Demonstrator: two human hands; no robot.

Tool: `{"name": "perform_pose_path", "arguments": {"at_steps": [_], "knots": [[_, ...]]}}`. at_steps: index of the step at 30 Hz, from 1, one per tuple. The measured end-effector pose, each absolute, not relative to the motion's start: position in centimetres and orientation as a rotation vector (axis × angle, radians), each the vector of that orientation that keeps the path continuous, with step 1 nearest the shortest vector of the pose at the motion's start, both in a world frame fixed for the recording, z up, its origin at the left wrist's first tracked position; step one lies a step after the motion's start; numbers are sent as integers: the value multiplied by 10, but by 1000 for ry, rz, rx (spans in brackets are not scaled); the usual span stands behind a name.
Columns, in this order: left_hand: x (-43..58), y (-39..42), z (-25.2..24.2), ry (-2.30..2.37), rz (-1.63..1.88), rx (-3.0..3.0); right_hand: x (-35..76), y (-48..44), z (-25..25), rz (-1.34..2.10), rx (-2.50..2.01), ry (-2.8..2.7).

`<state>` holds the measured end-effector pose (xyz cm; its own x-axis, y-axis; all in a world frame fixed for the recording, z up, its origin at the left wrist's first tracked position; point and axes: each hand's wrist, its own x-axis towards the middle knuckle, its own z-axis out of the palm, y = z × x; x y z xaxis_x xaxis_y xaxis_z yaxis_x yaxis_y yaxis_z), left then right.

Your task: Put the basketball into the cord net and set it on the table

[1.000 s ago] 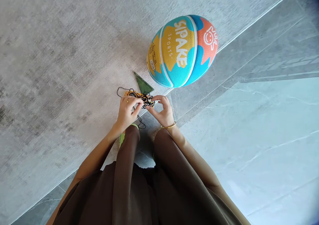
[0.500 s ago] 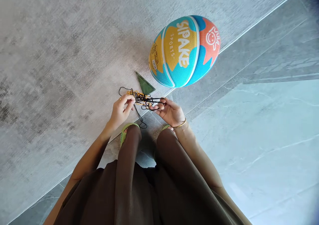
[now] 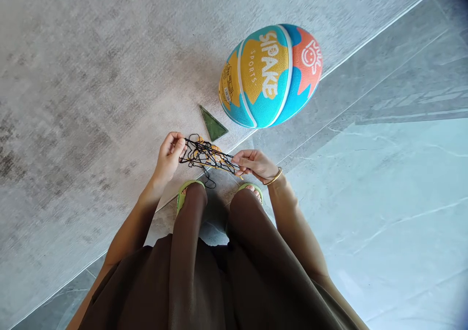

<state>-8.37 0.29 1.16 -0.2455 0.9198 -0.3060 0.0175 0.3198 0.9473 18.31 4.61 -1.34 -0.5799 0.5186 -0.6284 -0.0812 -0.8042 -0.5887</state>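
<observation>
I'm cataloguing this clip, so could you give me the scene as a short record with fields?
left hand: pinches one end of the net
right hand: pinches the other end
net: black and yellow, stretched between both hands
ball: multicoloured, on the rug by its edge
green triangle: on the rug's corner, near the ball
floor: grey tiles

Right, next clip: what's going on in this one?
A person stands looking down, with a tangled black-and-yellow string net pinched between both hands. The left hand holds one end and the right hand the other, so the net is spread out between them above the person's green sandals. A multicoloured basketball sits untouched on the grey rug just ahead, next to a small green triangle.
</observation>
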Motion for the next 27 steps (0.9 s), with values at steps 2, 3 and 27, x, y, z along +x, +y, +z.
{"name": "perform_pose_path", "arguments": {"at_steps": [2, 3, 27], "knots": [[-88, 4, 11, 1665, 1052, 1013, 184, 48, -13, 2347, -1128, -630], [-90, 4, 11, 1707, 1014, 1093, 184, 49, -12, 2302, -1093, -562], [-67, 0, 25, 1468, 846, 1160, 134, 43, 3, 1500, -1053, -1710]]}}
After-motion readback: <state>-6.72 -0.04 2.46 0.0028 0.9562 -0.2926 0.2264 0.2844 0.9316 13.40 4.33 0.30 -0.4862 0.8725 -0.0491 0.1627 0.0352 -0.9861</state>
